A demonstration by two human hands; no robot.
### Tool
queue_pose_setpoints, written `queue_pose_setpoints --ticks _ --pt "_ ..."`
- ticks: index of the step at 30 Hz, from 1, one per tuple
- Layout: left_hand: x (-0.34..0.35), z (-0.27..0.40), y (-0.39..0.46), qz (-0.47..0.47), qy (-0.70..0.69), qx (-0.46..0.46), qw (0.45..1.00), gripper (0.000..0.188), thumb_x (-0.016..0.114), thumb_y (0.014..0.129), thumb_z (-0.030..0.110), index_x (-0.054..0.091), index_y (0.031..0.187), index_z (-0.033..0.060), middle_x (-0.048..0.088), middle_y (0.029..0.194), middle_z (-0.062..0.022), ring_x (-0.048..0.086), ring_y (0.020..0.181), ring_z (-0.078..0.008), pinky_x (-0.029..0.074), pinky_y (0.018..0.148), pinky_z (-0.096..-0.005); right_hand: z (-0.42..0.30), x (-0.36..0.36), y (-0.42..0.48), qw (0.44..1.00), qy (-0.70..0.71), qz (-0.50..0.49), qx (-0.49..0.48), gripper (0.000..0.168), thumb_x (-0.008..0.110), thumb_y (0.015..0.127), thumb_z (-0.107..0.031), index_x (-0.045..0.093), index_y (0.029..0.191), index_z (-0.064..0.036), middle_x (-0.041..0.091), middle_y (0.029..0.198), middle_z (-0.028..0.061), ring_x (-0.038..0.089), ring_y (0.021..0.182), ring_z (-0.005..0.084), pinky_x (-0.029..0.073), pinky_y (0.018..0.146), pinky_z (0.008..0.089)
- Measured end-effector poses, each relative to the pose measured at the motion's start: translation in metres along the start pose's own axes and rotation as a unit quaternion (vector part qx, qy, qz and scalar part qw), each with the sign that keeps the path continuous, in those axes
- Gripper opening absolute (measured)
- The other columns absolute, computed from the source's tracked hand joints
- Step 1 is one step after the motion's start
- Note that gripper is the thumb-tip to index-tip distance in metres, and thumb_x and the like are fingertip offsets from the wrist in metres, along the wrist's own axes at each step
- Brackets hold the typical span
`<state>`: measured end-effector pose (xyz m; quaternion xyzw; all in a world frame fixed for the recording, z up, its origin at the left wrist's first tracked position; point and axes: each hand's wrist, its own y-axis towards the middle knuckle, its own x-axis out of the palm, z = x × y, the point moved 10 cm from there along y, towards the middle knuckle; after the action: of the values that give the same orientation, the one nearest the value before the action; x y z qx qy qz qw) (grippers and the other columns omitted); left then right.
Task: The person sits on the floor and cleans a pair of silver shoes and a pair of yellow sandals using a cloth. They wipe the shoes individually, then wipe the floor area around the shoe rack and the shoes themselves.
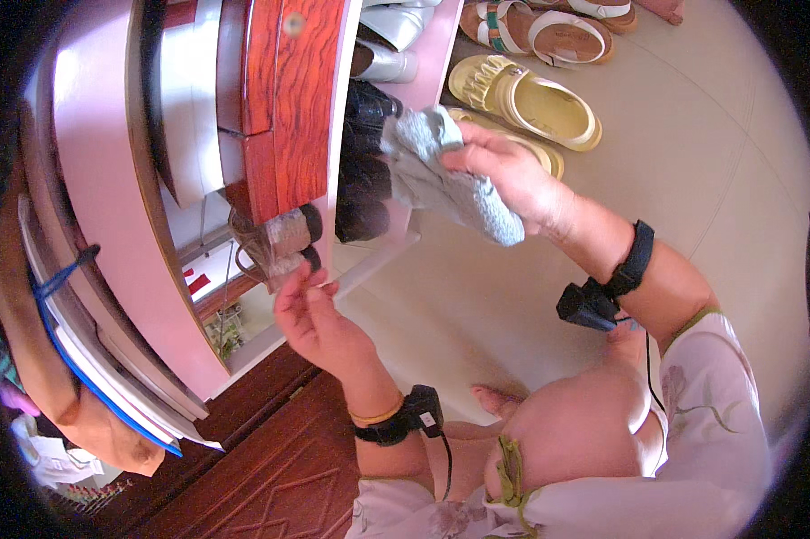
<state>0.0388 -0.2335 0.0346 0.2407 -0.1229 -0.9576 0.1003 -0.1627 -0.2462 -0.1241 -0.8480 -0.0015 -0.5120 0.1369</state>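
A folded light blue cloth [445, 175] is pinched between the thumb and fingers of my right hand [506, 168], beside the dark shoes [364, 175] on the lower shelf. My left hand [314, 313] is raised with its fingers partly curled, close below two dark-capped containers [290, 239] in clear wrapping. Its fingertips overlap the lower container in this view; whether they touch it I cannot tell. Nothing shows in the left hand. Beside the containers stands a glossy red-brown wooden box [300, 108].
Yellow clogs [546, 108] and sandals [570, 40] stand on the tiled floor [681, 148] at upper right. Silver shoes [395, 27] are on the pink shelf. A brown paper bag and papers [108, 364] hang at left. A carved wooden door [270, 471] lies below.
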Motion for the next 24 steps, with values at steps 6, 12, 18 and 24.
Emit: queue_pose_setpoints --ticks 6,12,18,24 --pt "-0.001 0.015 0.050 0.086 0.055 0.046 0.994 0.029 0.053 0.084 0.009 0.044 0.111 0.0017 0.053 0.111 -0.0127 0.053 0.095 -0.0194 0.046 0.074 -0.0302 0.012 -0.002 0.000 0.998 0.045 -0.039 0.020 0.035 0.045 0.082 -0.011 0.046 0.115 0.000 0.058 0.098 0.0108 0.059 0.085 0.0196 0.049 0.072 0.0315" --pt "0.006 0.015 0.070 0.093 0.006 0.027 0.995 0.035 0.055 0.083 0.009 0.043 0.115 0.0021 0.053 0.112 -0.0144 0.053 0.095 -0.0202 0.045 0.074 -0.0311 0.007 -0.001 -0.001 0.995 0.069 -0.056 0.037 0.035 0.046 0.082 -0.011 0.046 0.117 -0.001 0.058 0.098 0.0102 0.059 0.083 0.0193 0.051 0.072 0.0319" --pt "0.015 0.017 0.047 0.060 -0.023 0.032 0.997 0.031 0.054 0.083 0.007 0.044 0.112 0.0040 0.055 0.108 -0.0132 0.053 0.093 -0.0196 0.045 0.074 -0.0312 0.016 0.001 0.002 0.994 0.080 -0.072 0.029 0.036 0.045 0.082 -0.010 0.045 0.117 -0.001 0.058 0.097 0.0110 0.059 0.082 0.0200 0.051 0.072 0.0330" --pt "0.004 -0.003 0.020 0.041 -0.034 -0.015 0.998 0.022 0.052 0.083 0.005 0.049 0.105 0.0070 0.056 0.106 -0.0089 0.055 0.088 -0.0151 0.047 0.069 -0.0264 0.024 0.013 -0.005 0.995 0.058 -0.056 0.058 0.036 0.046 0.081 -0.010 0.046 0.116 -0.001 0.058 0.097 0.0111 0.059 0.083 0.0201 0.050 0.072 0.0327"
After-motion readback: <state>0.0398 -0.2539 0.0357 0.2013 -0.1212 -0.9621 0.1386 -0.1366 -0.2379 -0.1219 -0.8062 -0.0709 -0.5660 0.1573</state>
